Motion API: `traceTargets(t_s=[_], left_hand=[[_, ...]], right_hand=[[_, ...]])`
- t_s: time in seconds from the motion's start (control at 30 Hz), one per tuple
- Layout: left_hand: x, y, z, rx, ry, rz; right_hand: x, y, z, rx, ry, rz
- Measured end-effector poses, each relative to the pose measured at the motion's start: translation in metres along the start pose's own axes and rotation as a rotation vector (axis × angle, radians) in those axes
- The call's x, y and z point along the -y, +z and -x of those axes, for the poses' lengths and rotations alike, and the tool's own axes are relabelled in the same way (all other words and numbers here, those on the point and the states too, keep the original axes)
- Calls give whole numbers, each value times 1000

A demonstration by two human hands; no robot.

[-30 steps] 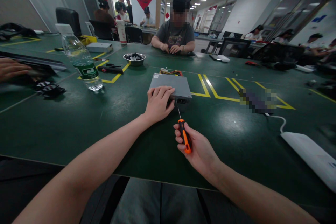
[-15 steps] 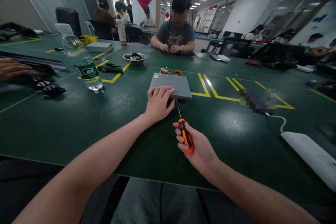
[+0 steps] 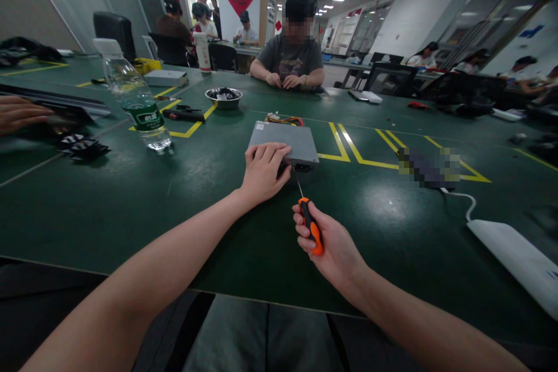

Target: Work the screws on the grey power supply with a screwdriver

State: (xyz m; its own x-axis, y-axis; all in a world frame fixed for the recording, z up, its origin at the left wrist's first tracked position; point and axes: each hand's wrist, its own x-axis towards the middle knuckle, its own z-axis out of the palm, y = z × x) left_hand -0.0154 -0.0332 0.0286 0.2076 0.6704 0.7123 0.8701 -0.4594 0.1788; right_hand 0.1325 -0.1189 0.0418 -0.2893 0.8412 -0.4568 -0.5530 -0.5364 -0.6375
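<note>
A flat grey metal box (image 3: 288, 138) with a black socket on its near side and coloured wires behind it lies on the green table (image 3: 209, 238). My left hand (image 3: 267, 171) grips the box's near left corner, fingers on top and thumb at the near side. In my right hand (image 3: 325, 232) is an orange and black screwdriver (image 3: 313, 226), the fingers closed round its handle. Its thin shaft points up and away toward the near side of the box, by my left thumb. Whether the tip touches the box is too small to tell.
Left of the box are a water bottle (image 3: 146, 110), a black tool (image 3: 183, 115) and a metal bowl (image 3: 224, 97). A white power bank (image 3: 514, 256) is cabled to a blurred dark device (image 3: 425, 168). Another person (image 3: 288, 58) sits opposite; a hand (image 3: 21, 114) shows at far left.
My right hand and the screwdriver handle have shifted slightly to the right. My left hand and the box keep their places.
</note>
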Motion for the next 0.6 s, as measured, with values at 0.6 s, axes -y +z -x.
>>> traceTargets(t_s=[0.6], left_hand=[[1, 1, 0, -17, 5, -14]], right_hand=[[0, 1, 0, 9, -38, 22]])
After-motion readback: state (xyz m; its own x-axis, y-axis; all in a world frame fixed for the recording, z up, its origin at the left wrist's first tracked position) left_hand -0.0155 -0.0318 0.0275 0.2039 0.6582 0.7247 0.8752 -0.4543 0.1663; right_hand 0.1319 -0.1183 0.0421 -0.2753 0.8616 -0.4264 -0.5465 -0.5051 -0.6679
